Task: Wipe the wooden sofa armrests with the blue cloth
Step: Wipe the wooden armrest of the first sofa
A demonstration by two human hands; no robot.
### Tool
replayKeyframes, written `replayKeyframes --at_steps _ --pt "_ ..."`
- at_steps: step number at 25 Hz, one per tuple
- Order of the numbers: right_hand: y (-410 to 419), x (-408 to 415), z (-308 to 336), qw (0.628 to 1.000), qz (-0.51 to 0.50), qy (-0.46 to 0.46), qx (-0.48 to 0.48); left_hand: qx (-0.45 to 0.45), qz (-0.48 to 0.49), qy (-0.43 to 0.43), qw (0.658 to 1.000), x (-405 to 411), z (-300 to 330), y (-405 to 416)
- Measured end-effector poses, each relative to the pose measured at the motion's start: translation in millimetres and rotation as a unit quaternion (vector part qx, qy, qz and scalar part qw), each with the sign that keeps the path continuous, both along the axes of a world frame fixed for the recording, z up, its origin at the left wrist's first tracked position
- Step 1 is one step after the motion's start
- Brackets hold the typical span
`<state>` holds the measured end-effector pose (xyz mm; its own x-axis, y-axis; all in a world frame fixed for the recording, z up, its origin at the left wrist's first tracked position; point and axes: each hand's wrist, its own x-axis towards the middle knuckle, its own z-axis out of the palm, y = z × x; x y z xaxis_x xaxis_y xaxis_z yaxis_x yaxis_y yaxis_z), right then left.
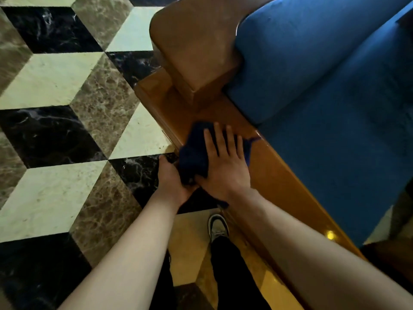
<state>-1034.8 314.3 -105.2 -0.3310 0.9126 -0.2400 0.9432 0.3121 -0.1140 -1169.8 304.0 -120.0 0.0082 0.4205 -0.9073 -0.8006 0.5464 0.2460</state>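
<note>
A dark blue cloth lies on the flat top of the wooden sofa armrest, draped over its outer left edge. My right hand presses flat on the cloth with fingers spread, pointing away from me. My left hand grips the cloth's hanging corner at the armrest's outer edge, fingers curled around it. The glossy brown armrest runs diagonally from upper left to lower right. A taller wooden block of the sofa frame rises beyond the cloth.
Blue sofa cushions lie right of the armrest. The floor at left is marble in a black, cream and brown cube pattern. My dark trousers and a grey shoe show below, close to the sofa's side.
</note>
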Motion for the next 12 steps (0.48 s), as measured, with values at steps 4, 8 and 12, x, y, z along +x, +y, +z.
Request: replayKeyframes --at_steps 4,8,12 --pt "-2.6 -19.6 -11.8 0.998 0.022 0.034 0.048 0.031 -0.058 0.003 0.998 -38.1 -7.2 19.5" --pt "-83.1 45.9 -2.3 0.998 -0.055 -0.015 0.03 0.011 -0.104 -0.024 0.994 -48.5 1.7 25.2" --pt "-33.4 -5.0 2.6 0.938 -0.346 -0.015 -0.002 0.005 -0.139 -0.028 0.99 -49.0 14.4 33.1"
